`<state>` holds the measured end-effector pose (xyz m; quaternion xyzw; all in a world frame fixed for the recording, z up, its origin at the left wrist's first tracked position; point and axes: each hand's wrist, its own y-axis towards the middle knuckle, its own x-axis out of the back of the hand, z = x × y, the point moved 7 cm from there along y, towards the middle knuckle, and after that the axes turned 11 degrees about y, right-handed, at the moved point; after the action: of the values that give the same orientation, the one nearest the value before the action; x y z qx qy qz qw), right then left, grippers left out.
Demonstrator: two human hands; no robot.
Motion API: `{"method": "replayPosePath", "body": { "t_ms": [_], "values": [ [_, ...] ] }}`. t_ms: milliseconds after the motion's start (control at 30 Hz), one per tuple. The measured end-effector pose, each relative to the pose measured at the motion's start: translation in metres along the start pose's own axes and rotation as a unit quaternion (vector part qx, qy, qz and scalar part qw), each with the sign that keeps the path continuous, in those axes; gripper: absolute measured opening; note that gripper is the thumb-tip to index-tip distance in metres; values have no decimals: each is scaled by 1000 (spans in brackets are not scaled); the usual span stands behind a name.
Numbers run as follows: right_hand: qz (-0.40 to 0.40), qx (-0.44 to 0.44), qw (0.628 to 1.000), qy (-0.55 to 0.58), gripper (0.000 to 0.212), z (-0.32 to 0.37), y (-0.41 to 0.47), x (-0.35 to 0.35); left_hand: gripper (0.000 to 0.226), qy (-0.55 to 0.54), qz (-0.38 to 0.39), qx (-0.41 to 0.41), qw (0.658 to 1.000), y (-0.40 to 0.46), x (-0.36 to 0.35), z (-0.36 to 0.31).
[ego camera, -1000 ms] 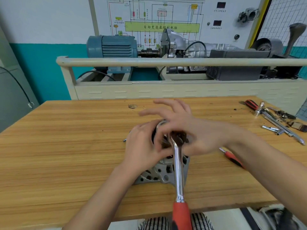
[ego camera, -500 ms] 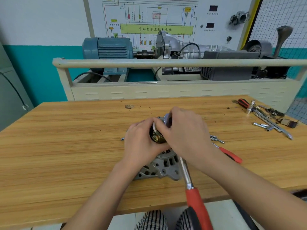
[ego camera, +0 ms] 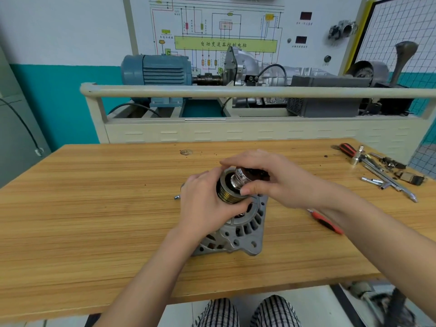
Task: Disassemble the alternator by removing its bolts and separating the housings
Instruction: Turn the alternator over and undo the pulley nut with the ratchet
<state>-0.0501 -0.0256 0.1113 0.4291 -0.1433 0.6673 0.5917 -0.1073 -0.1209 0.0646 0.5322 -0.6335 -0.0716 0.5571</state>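
Gripping the ribbed pulley (ego camera: 227, 191) just below the middle of the frame, the left hand (ego camera: 203, 206) has its fingers and thumb wrapped round the grooved sides. The alternator (ego camera: 238, 230) stands on the wooden workbench (ego camera: 94, 220) with its pulley end tilted up toward the camera, the slotted grey housing (ego camera: 245, 232) spreading out beneath the hands. From the right side, the right hand (ego camera: 273, 178) curls over the top of the pulley; its thumb and fingers pinch a shiny metal piece (ego camera: 238, 179) at the pulley's centre, though what exactly that piece is cannot be told. Behind it, under the palm, something dark shows, too hidden to name.

Just right of the alternator, a red-handled tool (ego camera: 326, 224) lies on the bench, partly under the right forearm. At the left of the alternator, a small silver bolt (ego camera: 176, 197) sits on the wood. Far over in the right of the frame, a scatter of sockets and wrenches (ego camera: 382, 171) rests near the bench's edge.
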Motion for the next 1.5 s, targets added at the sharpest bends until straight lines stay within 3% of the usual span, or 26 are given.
{"method": "replayPosePath", "body": {
  "t_ms": [233,300,367,500,633,800,1000,1100,1133,1167,1200,1267,1367,1433,1500],
  "values": [
    [54,10,994,91,52,-3,12,1,45,15,14,6,1000,1,-3,1],
    [-12,30,994,106,39,1,16,-3,43,11,11,3,1000,1,-3,0],
    [-125,35,985,115,28,0,18,-7,43,9,3,1,1000,2,-1,0],
    [-303,-30,952,-45,42,-7,11,-7,46,-4,2,4,1000,1,-4,1],
    [-368,-54,928,16,47,-12,11,-4,45,5,-25,19,999,-2,-2,1],
    [-243,19,962,127,51,-12,25,-2,41,-21,20,0,1000,4,-4,2],
    [-60,95,980,164,68,0,47,-4,37,-14,82,-25,996,11,-5,4],
    [-64,108,976,179,67,-1,58,-3,38,-73,156,0,985,19,-10,4],
    [-77,107,977,170,103,-3,61,-2,37,-119,183,18,976,21,-13,4],
    [-66,113,977,167,67,1,59,-5,34,-170,201,36,964,24,-14,5],
    [-68,130,976,162,56,2,59,-5,27,-213,209,48,953,25,-15,5],
    [-66,126,982,122,56,-1,51,-7,13,-258,214,55,941,26,-16,5],
    [-127,36,988,84,61,-10,40,-3,10,-261,194,60,944,24,-17,8],
    [-156,-110,982,17,63,-24,32,-3,14,-255,185,66,947,22,-18,8],
    [-165,-223,961,-16,50,-33,24,-6,20,-230,173,76,955,21,-19,9]
  ]
}}
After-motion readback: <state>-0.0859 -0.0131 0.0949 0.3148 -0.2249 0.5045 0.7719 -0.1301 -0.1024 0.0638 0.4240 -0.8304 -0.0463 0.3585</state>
